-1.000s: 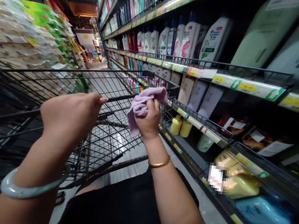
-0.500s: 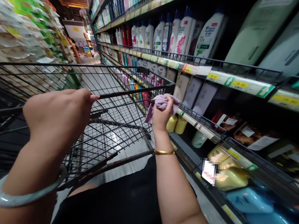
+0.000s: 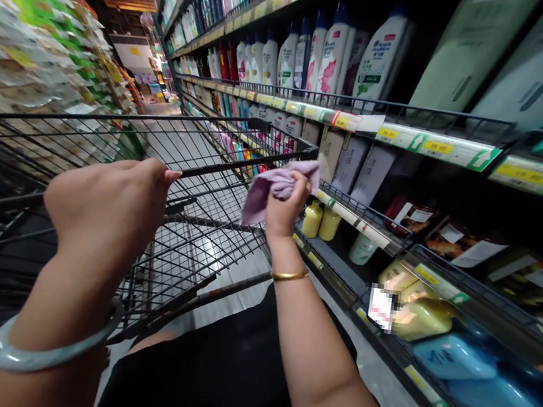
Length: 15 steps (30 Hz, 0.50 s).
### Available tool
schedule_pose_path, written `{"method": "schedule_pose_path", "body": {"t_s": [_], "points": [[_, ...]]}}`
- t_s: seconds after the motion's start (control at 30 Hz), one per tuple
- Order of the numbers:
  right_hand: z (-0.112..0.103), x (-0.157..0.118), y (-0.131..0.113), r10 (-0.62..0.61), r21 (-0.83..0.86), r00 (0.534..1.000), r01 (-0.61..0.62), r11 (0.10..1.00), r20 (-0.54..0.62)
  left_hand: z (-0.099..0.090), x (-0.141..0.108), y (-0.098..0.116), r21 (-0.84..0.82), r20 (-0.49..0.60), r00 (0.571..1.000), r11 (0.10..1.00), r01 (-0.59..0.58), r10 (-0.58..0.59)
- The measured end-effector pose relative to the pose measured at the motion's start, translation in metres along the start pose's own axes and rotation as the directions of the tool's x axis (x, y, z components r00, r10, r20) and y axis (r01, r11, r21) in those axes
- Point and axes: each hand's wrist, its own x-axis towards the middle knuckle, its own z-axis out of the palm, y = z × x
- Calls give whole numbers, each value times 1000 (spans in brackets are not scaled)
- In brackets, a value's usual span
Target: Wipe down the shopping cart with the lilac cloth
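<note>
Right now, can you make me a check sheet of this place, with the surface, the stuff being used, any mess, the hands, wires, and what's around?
Surface: black wire shopping cart over a grey, shiny floor.
Job's things: purple cloth, bunched up; cart bar.
Clutter: white tag sticking out from a shelf edge.
Grips: left grip closed on the bar; right grip closed on the cloth, beside the cart's corner. Whether the cloth presses on the bar, I can't tell.
Cables: nothing seen.
Surroundings: shelves of bottles on the right, stacked packs on the left.
</note>
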Motion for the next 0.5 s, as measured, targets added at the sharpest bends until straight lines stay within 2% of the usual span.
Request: {"method": "schedule_pose_path", "body": {"t_s": [0.07, 0.13, 0.2, 0.33, 0.5], "points": [[-3, 3, 19, 173, -16, 976, -177, 984, -135, -2, -1, 0, -28, 9, 1000, 1000, 1, -1], [-2, 5, 36, 242, -12, 950, -249, 968, -198, -5, -2, -1, -72, 19, 1000, 997, -11, 13], [2, 4, 44, 234, -8, 948, -241, 970, -216, -9, -5, -2, -120, 27, 999, 992, -27, 30], [13, -4, 41, 217, -2, 947, -224, 975, -237, -18, -12, -5, -103, 28, 999, 994, -30, 33], [23, -5, 36, 285, 3, 946, -288, 958, -152, -15, -12, -11, -9, 17, 1000, 1000, 12, -12]]}}
